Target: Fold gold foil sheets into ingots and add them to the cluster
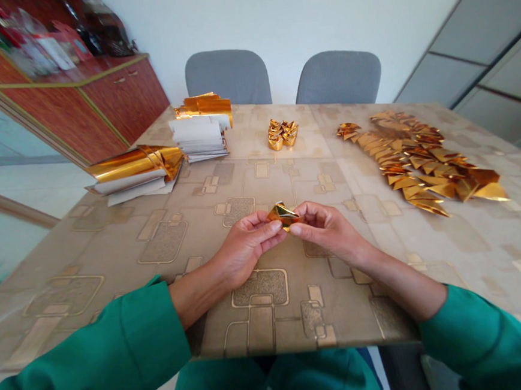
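Gold foil piece pinched between fingertips of left hand, right hand

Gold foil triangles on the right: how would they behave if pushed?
The triangles look thin and light, likely sliding easily on the glossy table cover. They overlap, so one push may shift several. Their creased foil could crush under a firm pinch.

The table cover is pale beige, printed with rounded gold-outlined rectangles, some filled with a darker speckled grey-brown. Shiny gold foil triangles lie on its right side, and a gold foil piece glints near its middle, between bright green sleeves. Beyond it stand plain grey chairs, and to its left a reddish-brown wood-grain cabinet.
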The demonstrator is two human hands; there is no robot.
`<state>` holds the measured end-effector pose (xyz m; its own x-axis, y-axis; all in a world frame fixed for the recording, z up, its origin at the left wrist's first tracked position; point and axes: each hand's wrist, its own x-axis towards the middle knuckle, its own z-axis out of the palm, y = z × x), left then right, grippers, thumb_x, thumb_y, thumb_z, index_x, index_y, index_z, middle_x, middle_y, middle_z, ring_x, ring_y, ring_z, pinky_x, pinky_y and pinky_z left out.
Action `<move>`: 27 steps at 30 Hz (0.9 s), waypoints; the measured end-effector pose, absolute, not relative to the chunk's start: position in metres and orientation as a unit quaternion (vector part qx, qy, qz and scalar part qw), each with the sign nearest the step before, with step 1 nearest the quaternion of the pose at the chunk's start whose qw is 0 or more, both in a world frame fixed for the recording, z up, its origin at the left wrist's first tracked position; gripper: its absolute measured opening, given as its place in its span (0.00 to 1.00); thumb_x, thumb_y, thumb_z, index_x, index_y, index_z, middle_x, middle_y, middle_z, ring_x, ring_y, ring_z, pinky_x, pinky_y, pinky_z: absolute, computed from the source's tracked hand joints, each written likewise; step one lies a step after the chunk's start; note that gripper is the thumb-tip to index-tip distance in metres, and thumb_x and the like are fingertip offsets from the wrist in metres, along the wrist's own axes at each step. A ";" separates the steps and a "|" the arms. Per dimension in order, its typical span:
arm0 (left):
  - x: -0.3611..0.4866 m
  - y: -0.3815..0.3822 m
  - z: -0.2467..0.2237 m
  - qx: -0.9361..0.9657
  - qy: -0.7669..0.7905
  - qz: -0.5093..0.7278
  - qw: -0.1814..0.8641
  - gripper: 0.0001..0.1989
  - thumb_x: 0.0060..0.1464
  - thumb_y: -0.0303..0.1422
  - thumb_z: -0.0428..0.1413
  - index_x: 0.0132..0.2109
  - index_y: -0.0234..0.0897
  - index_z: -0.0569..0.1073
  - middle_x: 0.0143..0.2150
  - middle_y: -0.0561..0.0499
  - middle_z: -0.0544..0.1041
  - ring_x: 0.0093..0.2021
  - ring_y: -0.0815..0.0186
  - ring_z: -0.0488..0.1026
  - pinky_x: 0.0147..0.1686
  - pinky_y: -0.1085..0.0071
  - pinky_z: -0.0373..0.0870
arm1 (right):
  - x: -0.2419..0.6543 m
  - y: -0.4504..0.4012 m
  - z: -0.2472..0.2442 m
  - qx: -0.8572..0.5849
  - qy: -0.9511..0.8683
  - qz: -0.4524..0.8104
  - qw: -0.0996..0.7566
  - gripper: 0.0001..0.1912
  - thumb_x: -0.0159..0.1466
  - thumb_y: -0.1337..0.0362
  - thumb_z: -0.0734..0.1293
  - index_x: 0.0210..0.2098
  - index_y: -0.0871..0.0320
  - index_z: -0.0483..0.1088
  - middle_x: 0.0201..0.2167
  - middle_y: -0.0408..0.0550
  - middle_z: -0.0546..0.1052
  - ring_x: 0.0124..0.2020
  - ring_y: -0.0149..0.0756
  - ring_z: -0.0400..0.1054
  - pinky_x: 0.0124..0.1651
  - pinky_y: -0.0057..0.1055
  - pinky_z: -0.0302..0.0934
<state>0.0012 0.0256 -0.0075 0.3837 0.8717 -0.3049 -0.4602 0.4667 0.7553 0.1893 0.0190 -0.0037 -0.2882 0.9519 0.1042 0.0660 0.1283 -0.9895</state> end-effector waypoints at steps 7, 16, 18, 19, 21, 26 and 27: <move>0.002 0.028 -0.011 0.259 0.320 0.450 0.792 0.07 0.49 0.27 0.66 0.35 0.35 0.75 0.36 0.53 0.80 0.40 0.71 0.76 0.51 0.69 0.70 | 0.186 0.015 0.000 -0.434 -0.615 0.512 0.414 0.16 0.60 0.49 0.70 0.30 0.56 0.68 0.25 0.40 0.69 0.26 0.29 0.59 0.29 0.28 0.55; 0.004 0.025 -0.015 0.303 0.305 0.431 0.794 0.09 0.47 0.28 0.67 0.36 0.33 0.76 0.38 0.50 0.80 0.41 0.69 0.75 0.50 0.70 0.68 | 0.175 0.008 -0.002 -0.458 -0.637 0.452 0.424 0.14 0.60 0.58 0.69 0.23 0.55 0.63 0.21 0.37 0.63 0.22 0.27 0.54 0.26 0.27 0.50; 0.004 0.026 -0.016 0.298 0.309 0.423 0.798 0.09 0.46 0.28 0.68 0.35 0.32 0.77 0.37 0.50 0.80 0.40 0.69 0.75 0.50 0.70 0.68 | 0.175 0.007 -0.003 -0.476 -0.642 0.420 0.430 0.15 0.60 0.60 0.69 0.22 0.55 0.61 0.20 0.37 0.62 0.22 0.27 0.53 0.25 0.27 0.49; 0.004 0.026 -0.016 0.295 0.312 0.419 0.800 0.09 0.46 0.28 0.68 0.35 0.32 0.77 0.36 0.50 0.80 0.39 0.69 0.75 0.49 0.70 0.69 | 0.175 0.007 -0.003 -0.476 -0.645 0.418 0.428 0.15 0.60 0.60 0.68 0.22 0.56 0.60 0.20 0.37 0.63 0.22 0.27 0.53 0.26 0.27 0.49; 0.004 0.027 -0.017 0.291 0.321 0.416 0.800 0.09 0.46 0.28 0.68 0.35 0.32 0.77 0.37 0.49 0.80 0.39 0.69 0.76 0.49 0.70 0.69 | 0.176 0.007 -0.001 -0.462 -0.653 0.437 0.411 0.14 0.61 0.59 0.68 0.23 0.56 0.62 0.21 0.38 0.65 0.23 0.27 0.55 0.26 0.27 0.51; 0.003 0.028 -0.015 0.289 0.340 0.420 0.790 0.11 0.46 0.30 0.68 0.36 0.32 0.76 0.36 0.50 0.80 0.40 0.67 0.77 0.50 0.68 0.71 | 0.183 0.011 0.006 -0.448 -0.653 0.443 0.420 0.11 0.59 0.59 0.71 0.31 0.56 0.66 0.26 0.40 0.70 0.26 0.29 0.61 0.28 0.28 0.56; 0.002 0.027 -0.014 0.290 0.342 0.422 0.788 0.11 0.46 0.30 0.68 0.36 0.32 0.76 0.37 0.49 0.80 0.40 0.68 0.77 0.50 0.68 0.71 | 0.185 0.012 0.007 -0.442 -0.650 0.439 0.435 0.11 0.58 0.60 0.72 0.34 0.56 0.66 0.27 0.40 0.70 0.27 0.29 0.63 0.29 0.28 0.57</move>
<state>0.0025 0.0272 -0.0143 0.4110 0.8628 -0.2942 -0.4668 0.4764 0.7450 0.1847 0.0117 0.0072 -0.2304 0.9568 0.1775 0.1934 0.2238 -0.9553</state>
